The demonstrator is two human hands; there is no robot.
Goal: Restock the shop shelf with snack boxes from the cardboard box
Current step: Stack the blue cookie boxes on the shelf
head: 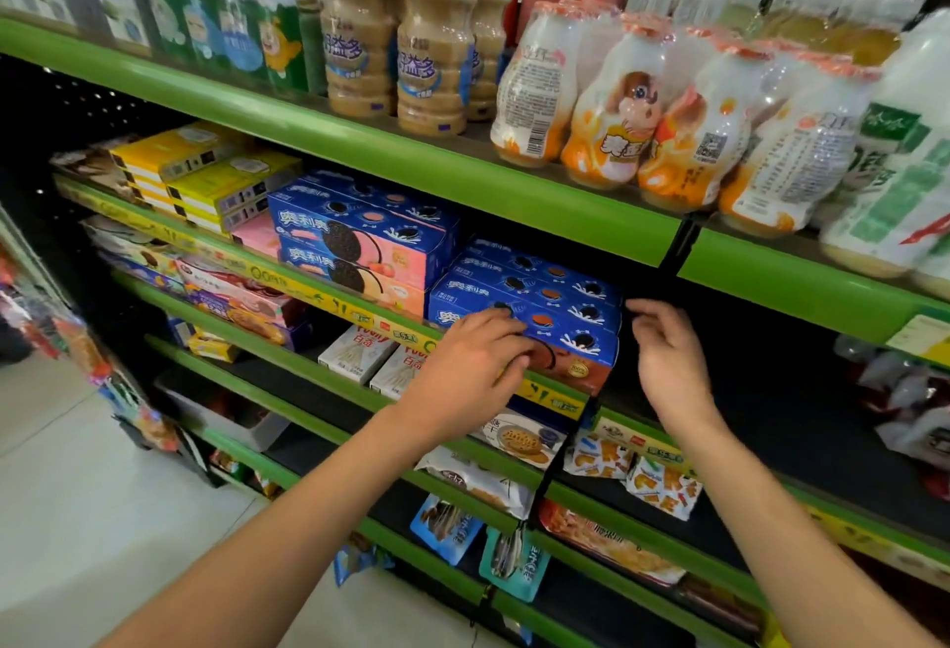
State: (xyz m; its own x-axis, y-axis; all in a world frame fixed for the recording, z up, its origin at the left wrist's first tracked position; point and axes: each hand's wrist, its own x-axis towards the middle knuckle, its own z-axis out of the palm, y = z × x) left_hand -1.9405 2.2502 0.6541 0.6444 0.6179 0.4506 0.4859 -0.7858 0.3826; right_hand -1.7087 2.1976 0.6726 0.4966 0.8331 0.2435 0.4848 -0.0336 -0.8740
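Green-edged shop shelving [514,195] fills the view, with pale floor tiles [77,519] seen at 8 o'clock. On the second shelf, near the centre, a blue snack box [576,339] is set at the front edge, ahead of more blue boxes [540,272] of the same kind lined up behind it. Its front left corner is covered by the left hand [470,364], whose fingers [506,346] are curled over the top and front face, holding the box. At 3 o'clock from the box, the right hand [668,354] is raised just beside its right end; the fingers [642,310] are loosely bent and narrow, and whether the box is touched cannot be told. At 10 o'clock from the box, a taller stack of blue-and-pink boxes [360,246] is seen, and beyond that yellow boxes [205,174]. On the top shelf, at 12 and 1 o'clock, bottled drinks [617,122] are ranged. White stick-snack boxes [360,354] and snack bags [658,483] are kept on the lower shelves.
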